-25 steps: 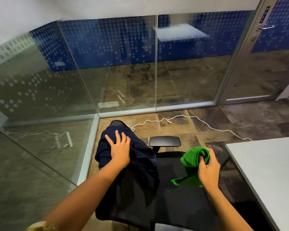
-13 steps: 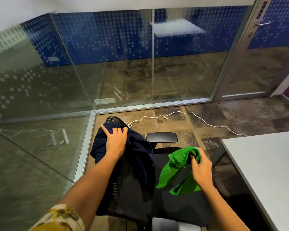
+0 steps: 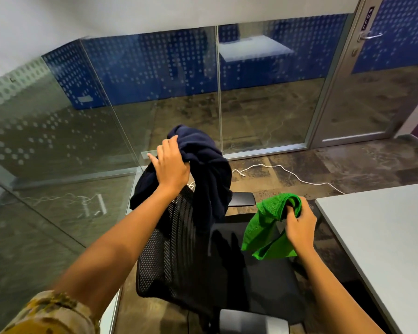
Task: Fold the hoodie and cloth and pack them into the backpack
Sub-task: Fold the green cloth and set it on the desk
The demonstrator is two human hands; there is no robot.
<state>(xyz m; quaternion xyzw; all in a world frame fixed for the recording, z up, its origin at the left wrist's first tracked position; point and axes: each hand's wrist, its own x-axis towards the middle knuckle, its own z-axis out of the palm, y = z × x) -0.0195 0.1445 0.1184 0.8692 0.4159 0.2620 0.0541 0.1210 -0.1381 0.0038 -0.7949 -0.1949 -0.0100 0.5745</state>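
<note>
Now: left hand (image 3: 170,165) gripping bunched hoodie (image 3: 203,174) above chair (image 3: 179,256) back; right hand (image 3: 299,225) pinching cloth (image 3: 263,227) over seat. Both likely soft, limp, light; hoodie bulkier. Best held by shoulders or hem, cloth by corners. Backpack not in view

Take the chair (image 3: 227,268) in front of you as the landmark. Your left grip (image 3: 170,166) holds the hoodie (image 3: 208,169) bunched above the chair's backrest, to its left side. Your right grip (image 3: 299,225) holds the cloth (image 3: 266,227) above the seat's right edge. The surface (image 3: 384,237) stands right of the chair; a cable (image 3: 287,172) lies on the floor behind it.
</note>
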